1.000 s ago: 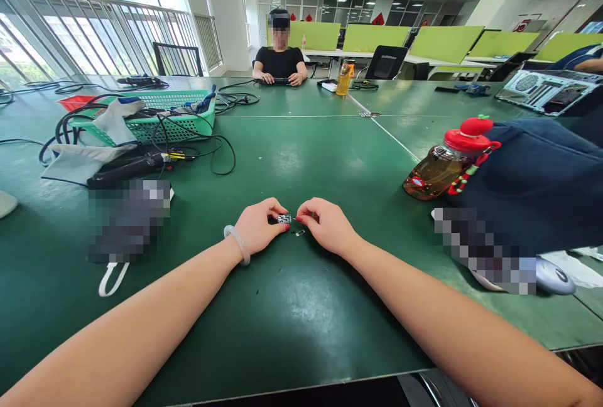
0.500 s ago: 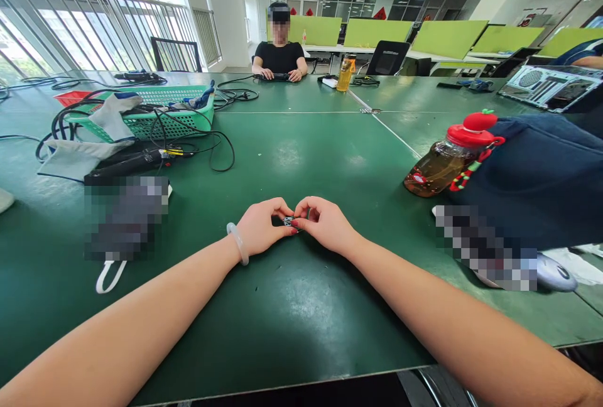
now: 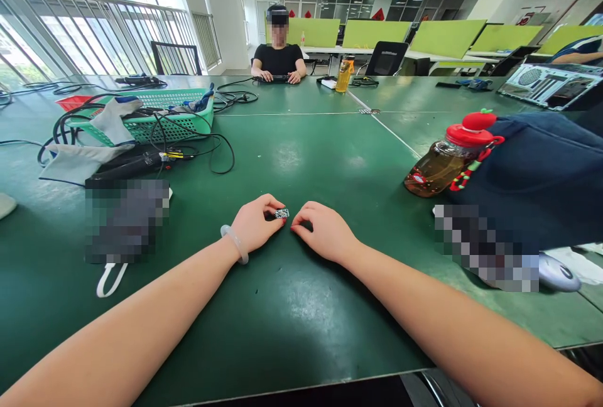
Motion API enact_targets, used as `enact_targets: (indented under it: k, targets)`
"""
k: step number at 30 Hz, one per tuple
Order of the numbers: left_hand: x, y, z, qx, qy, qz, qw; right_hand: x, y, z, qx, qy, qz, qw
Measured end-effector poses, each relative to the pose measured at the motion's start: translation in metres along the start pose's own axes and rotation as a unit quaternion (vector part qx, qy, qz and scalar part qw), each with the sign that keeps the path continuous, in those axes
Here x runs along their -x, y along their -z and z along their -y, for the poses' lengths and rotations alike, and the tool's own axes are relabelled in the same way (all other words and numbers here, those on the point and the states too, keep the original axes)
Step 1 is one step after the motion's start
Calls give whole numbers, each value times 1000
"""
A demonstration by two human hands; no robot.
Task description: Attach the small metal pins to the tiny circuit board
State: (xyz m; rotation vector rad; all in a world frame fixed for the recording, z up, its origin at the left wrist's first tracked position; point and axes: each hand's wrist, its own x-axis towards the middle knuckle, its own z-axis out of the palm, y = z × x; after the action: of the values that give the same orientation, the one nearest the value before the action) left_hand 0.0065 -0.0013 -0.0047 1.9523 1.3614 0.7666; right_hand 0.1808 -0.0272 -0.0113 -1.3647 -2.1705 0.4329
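Between the thumb and fingers of my left hand [image 3: 258, 223] is a small black-and-white patterned piece [image 3: 281, 213], too small to identify. A pale bracelet [image 3: 234, 244] circles my left wrist. Just to the right, my right hand [image 3: 326, 230] is apart from the piece, its thumb and fingertips pressed near each other; whether anything tiny is between them is too small to tell. Both hands are low over the green table [image 3: 282, 306].
A green basket [image 3: 188, 123] with cables and gloves stands at the left, near a blurred dark object [image 3: 129, 218]. At the right are a red-lidded bottle [image 3: 436, 165], a dark blue bag [image 3: 541, 174] and a mouse [image 3: 558, 273]. A person [image 3: 279, 58] sits across the table.
My hands have moved apart. The right hand has come off the small piece, which stays in my left hand and now shows more fully.
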Motion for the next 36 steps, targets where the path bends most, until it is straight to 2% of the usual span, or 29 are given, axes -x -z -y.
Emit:
enact_targets:
  k: [6,23,32,36]
  targets:
    - [3,-1,-5,39,-10,12,999,-1,6,-2,-48,-15,-85,995]
    - [5,3,-13,55,-17,-3,998,1,7,0,-89,-10,-122,988]
    - [5,2,-14,116,-21,32,993,2,7,2,-108,26,-126,986]
    - [5,2,-11,217,18,88,972,4,9,3,-111,59,-140,982]
